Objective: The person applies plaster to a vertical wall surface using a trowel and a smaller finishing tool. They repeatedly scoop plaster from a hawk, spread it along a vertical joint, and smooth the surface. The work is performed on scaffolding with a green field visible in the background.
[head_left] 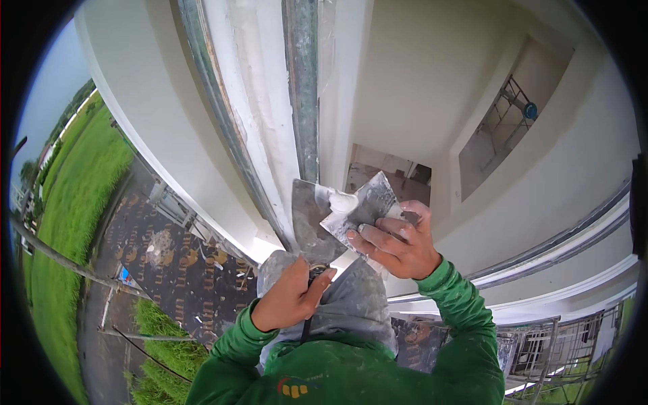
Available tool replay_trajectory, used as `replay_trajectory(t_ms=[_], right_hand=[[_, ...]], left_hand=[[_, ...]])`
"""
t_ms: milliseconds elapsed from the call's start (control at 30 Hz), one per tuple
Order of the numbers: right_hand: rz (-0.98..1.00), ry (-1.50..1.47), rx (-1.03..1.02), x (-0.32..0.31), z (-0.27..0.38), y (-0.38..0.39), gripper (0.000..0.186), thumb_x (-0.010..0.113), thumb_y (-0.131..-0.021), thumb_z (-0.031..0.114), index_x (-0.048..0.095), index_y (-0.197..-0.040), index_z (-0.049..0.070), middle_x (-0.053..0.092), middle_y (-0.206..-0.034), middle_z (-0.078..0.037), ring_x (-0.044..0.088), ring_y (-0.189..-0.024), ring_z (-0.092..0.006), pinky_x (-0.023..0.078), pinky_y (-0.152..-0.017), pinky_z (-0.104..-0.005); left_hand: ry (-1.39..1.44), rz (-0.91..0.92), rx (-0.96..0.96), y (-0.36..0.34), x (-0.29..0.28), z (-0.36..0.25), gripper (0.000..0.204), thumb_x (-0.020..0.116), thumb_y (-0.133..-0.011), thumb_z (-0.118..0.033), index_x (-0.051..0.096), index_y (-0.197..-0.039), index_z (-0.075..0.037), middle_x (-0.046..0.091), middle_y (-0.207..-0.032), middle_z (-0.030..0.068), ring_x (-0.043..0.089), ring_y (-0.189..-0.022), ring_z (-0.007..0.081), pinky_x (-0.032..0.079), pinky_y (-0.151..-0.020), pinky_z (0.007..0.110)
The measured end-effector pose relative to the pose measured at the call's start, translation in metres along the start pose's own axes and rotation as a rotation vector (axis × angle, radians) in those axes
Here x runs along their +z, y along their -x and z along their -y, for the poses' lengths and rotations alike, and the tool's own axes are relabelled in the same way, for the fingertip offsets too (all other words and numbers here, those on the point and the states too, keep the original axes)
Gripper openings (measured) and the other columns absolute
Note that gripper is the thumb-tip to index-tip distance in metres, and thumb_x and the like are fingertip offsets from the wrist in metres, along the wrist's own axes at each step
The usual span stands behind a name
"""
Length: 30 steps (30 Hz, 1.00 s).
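Note:
My left hand (289,297) is closed around the handle end of a putty knife, whose wide grey blade (307,219) points up and away from me. My right hand (398,246) grips a flat scraper plate (373,200), fingers pressed along its smeared face. The plate lies tilted across the right side of the blade, and its lower edge seems to touch it. A lump of white putty (343,202) sits where the two meet. My right thumb and most of the tool handle are hidden. Both tools are over my lap, in front of grey, dust-marked trousers (351,304).
A white window sill with grey metal tracks (302,94) runs ahead of me. On the right is a room with an opening (516,115) and scaffolding. At left, dark printed boards (182,260), a metal pole (67,263) and grass (88,182) lie below.

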State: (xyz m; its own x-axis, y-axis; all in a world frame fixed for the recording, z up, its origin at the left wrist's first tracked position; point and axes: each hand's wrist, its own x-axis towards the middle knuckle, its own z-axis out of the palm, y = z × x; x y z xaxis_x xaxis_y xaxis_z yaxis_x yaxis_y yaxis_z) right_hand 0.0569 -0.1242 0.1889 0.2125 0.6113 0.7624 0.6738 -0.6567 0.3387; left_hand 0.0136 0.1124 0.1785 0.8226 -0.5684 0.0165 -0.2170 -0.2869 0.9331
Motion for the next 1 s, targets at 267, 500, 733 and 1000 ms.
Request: replay_trajectory(t_ms=[267,500,733,1000], right_hand=[[-0.18,-0.993,0.652,-0.047,-0.028,-0.015,0.038,0.071,-0.086,0.033,0.051,-0.102,0.005,0.057,-0.082,-0.007,0.052,-0.07,-0.0104,0.045,-0.068,-0.026],[0.379,-1.144,0.928,-0.006,-0.043,-0.01,0.041,0.072,-0.084,0.036,0.053,-0.093,0.001,0.05,-0.077,-0.001,0.044,-0.07,-0.0091,0.041,-0.064,-0.0256],[0.292,-0.871,1.03,-0.04,-0.064,0.029,0.039,0.074,-0.084,0.027,0.054,-0.101,-0.001,0.059,-0.083,-0.001,0.051,-0.074,-0.0105,0.044,-0.067,-0.0269],[-0.815,-0.934,0.597,0.003,0.034,0.038,0.029,0.064,-0.088,0.017,0.055,-0.108,-0.001,0.053,-0.1,-0.011,0.054,-0.087,-0.0219,0.048,-0.076,-0.0349]], left_hand=[[0.088,0.453,-0.152,-0.006,0.01,0.067,0.029,0.048,-0.1,-0.026,0.045,-0.095,0.002,0.046,-0.053,0.0032,0.047,-0.043,0.0111,0.037,-0.042,0.028],[0.593,0.882,-0.063,-0.032,0.005,0.046,0.028,0.047,-0.099,-0.011,0.043,-0.122,0.004,0.051,-0.069,0.0028,0.047,-0.048,0.0073,0.037,-0.042,0.023],[1.019,0.446,-0.056,0.004,0.0,0.059,0.043,0.056,-0.092,-0.015,0.042,-0.128,0.005,0.049,-0.077,0.0042,0.044,-0.056,0.0102,0.046,-0.059,0.03],[1.298,0.481,-0.024,-0.012,0.019,0.076,0.045,0.05,-0.097,-0.016,0.038,-0.137,0.001,0.055,-0.093,0.0047,0.051,-0.078,0.0098,0.048,-0.082,0.034]])
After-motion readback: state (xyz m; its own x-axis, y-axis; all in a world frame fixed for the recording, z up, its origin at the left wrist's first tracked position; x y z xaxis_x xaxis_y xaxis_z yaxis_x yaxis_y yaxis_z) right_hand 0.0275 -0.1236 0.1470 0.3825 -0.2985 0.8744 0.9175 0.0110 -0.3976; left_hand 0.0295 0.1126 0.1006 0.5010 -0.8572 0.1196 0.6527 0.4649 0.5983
